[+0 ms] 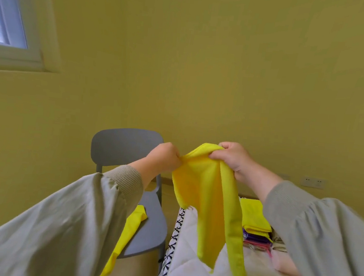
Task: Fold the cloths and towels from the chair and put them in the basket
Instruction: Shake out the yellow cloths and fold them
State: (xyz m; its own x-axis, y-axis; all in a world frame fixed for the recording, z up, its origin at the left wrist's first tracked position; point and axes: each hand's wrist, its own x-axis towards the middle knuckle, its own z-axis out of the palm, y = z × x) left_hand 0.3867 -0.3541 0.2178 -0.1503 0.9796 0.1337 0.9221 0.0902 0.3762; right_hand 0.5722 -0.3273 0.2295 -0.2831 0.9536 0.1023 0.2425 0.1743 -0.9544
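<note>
I hold a yellow cloth [206, 198] up in the air in front of me. My left hand [163, 156] pinches its left top edge, and my right hand [234, 158] grips the bunched top just beside it. The cloth hangs down in loose folds over the bed. A second yellow cloth [127, 232] lies draped over the seat of the grey chair [126, 148] at lower left. Behind my right arm a folded yellow cloth [254, 216] lies on top of a stack of purple and pink cloths [255, 239]; the basket under them is mostly hidden.
A bed with a white quilted cover [188, 269] and a black-and-white patterned edge stands at lower right, next to the chair. A yellow wall fills the background, with a window [4, 14] at upper left and wall sockets [313, 181] at right.
</note>
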